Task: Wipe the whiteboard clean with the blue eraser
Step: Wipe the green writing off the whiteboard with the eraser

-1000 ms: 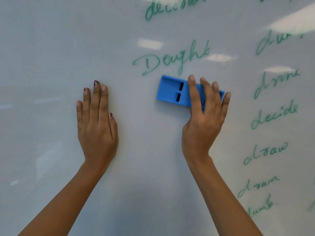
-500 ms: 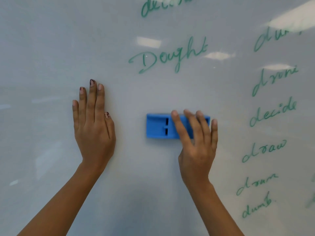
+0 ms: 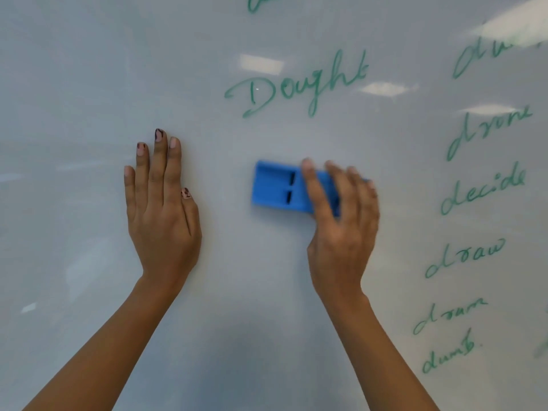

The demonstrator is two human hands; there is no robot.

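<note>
The whiteboard (image 3: 89, 69) fills the whole view. A blue rectangular eraser (image 3: 274, 186) with two dark slots lies flat against it, a little below the green word "Dought" (image 3: 296, 84). My right hand (image 3: 341, 226) grips the eraser's right half, fingers laid over it, and is blurred by motion. My left hand (image 3: 161, 203) rests flat on the bare board to the left, fingers together and pointing up, holding nothing.
A column of green handwritten words runs down the right side: "drone" (image 3: 489, 132), "decide" (image 3: 483, 188), "draw" (image 3: 465, 259), "dumb" (image 3: 447, 355). More green writing (image 3: 258, 2) is cut off at the top edge. Ceiling lights reflect on the board.
My right hand slid the eraser down from just under "Dought", then back up a little. The left hand has stayed flat in place.
</note>
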